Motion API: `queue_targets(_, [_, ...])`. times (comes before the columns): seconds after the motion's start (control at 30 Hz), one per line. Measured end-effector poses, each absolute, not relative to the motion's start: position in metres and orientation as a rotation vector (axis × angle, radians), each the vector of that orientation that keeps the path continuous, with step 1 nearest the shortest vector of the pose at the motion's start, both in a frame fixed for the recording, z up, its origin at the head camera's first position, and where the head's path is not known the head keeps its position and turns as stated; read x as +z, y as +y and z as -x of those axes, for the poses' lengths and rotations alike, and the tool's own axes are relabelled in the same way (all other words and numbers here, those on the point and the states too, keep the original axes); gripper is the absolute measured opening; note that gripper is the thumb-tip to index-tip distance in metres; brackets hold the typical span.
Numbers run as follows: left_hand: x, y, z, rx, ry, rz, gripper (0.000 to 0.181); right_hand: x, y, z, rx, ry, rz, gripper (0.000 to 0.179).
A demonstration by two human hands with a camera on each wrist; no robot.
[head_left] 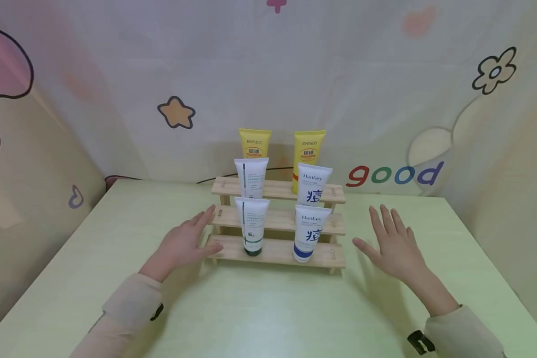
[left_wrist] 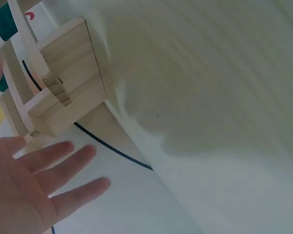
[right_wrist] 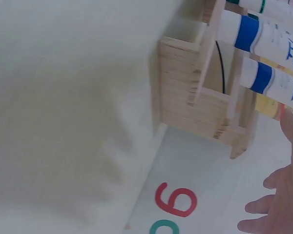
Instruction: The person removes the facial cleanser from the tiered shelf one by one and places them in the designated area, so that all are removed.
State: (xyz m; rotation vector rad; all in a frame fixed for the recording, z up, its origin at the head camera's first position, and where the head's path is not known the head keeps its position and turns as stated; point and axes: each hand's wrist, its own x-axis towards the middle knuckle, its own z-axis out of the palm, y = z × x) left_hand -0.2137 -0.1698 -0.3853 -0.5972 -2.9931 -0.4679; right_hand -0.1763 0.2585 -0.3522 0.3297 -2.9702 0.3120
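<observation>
A three-tier wooden display rack stands mid-table with two squeeze tubes on each tier. Yellow tubes are at the top. White tubes with green trim fill the left of the lower tiers, and white tubes with blue trim the right. My left hand, fingers extended, is at the rack's left end, its fingertips right by the plank ends. To the right of the rack, my right hand hovers with fingers spread, apart from it and holding nothing. In the left wrist view the left palm is empty too.
The pale green table extends around the rack. Behind it hangs a light cloth printed with a star, a flower and the word "good". Similar cloth closes in both sides.
</observation>
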Motion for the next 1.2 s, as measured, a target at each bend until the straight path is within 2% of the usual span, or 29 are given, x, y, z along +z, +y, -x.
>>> queue_targets(0.23, [-0.389,-0.174,0.213,-0.583,-3.164,0.525,0.094,-0.324,0.249,0.193,0.625,-2.921,-0.422,0.092])
queue_targets(0.47, [-0.395,-0.173,0.212,-0.788,-3.169,0.517,0.096,-0.295,0.238,0.213,0.905,-2.814,-0.45,0.079])
queue_targets(0.83, [-0.4,-0.18,0.2,-0.922,-3.171,0.492,0.096,-0.285,0.205,0.255,1.596,-2.638,-0.406,0.065])
queue_targets(1.2, [-0.395,-0.168,0.221,-1.01,-3.123,0.559,0.095,-0.264,0.193,0.298,1.988,-2.506,-0.311,0.058])
